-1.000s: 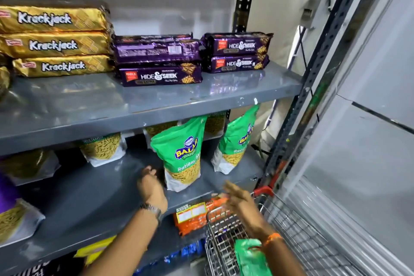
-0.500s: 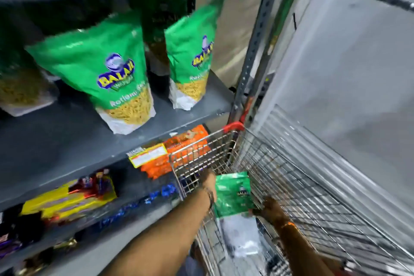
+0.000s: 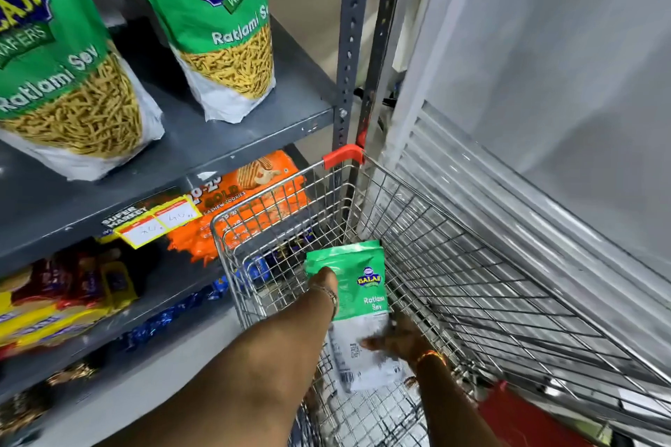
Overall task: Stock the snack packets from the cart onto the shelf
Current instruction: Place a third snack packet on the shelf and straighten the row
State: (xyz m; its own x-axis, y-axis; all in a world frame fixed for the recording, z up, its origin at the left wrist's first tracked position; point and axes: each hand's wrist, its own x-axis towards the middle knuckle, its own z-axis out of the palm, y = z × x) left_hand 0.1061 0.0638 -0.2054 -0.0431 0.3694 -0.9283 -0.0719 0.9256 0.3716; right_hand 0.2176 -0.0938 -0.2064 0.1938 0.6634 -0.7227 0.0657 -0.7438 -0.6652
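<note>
While the head view a second ago showed both hands up at the shelf (image 3: 232,141) beside the standing green packets, it now looks down into the cart (image 3: 472,265), and both hands are inside the basket. That shift means one placement is finished and the next pickup has begun.

The left hand (image 3: 325,283) reaches in over the near rim and lies against the left edge of a green packet (image 3: 357,287). Its fingers are hidden behind the packet, so I cannot tell whether they are closed on it, though the packet stands tilted as if propped or lifted. The right hand (image 3: 394,337) is lower, at the packet's white bottom part, fingers spread and blurred; it looks open and touching rather than clamped. Half a second ago the hands were already on either side of this packet, so the grasp is being settled, not started.

The packet is in the cart, near its middle, not yet raised above the rim. On the shelf, two packets of the same kind stand upright: one (image 3: 65,58) at far left, another (image 3: 225,29) nearer the post, with bare shelf to their right and in front. Orange cookie packs (image 3: 254,207) lie on the shelf below, just behind the cart.

My judgement: the next step is to lift this packet clear and stand it beside the others.
</note>
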